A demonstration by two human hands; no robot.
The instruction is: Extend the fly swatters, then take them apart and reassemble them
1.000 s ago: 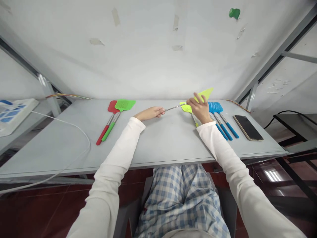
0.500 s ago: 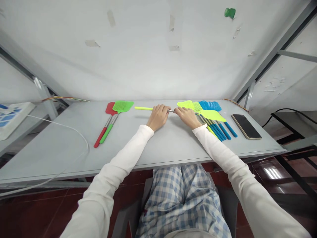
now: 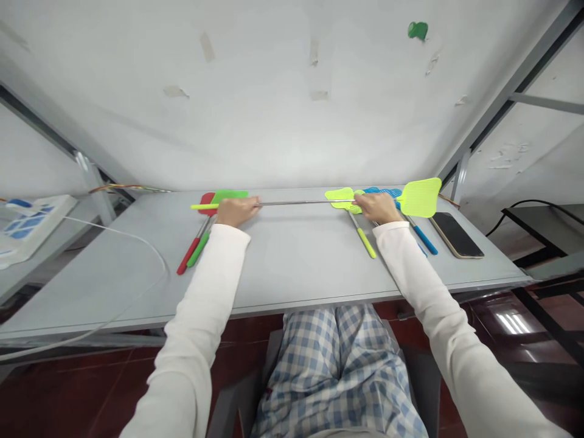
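Observation:
A yellow fly swatter [image 3: 296, 202] with a long metal rod stretches level between my two hands, above the table. My left hand [image 3: 237, 211] is wrapped round the handle end, whose yellow grip sticks out to the left. Round the rod close to the swatter's head, my right hand [image 3: 378, 207] is closed. Under and beside my right hand lie another yellow fly swatter [image 3: 366, 243] and several blue fly swatters [image 3: 425, 238], partly covered by the hand and sleeve. Near my left hand lie a red fly swatter [image 3: 188, 255] and a green fly swatter [image 3: 199, 249].
A phone [image 3: 456, 235] lies on the grey table [image 3: 292, 261] at the right. A white cable [image 3: 137, 236] loops over the left side. Behind the table rises a white wall [image 3: 274, 134]. At far left stands a white and blue object [image 3: 27, 225].
My hands have moved apart, left hand leftward and right hand rightward. The yellow swatter's rod is now drawn out much longer, and its head has turned to show its flat face.

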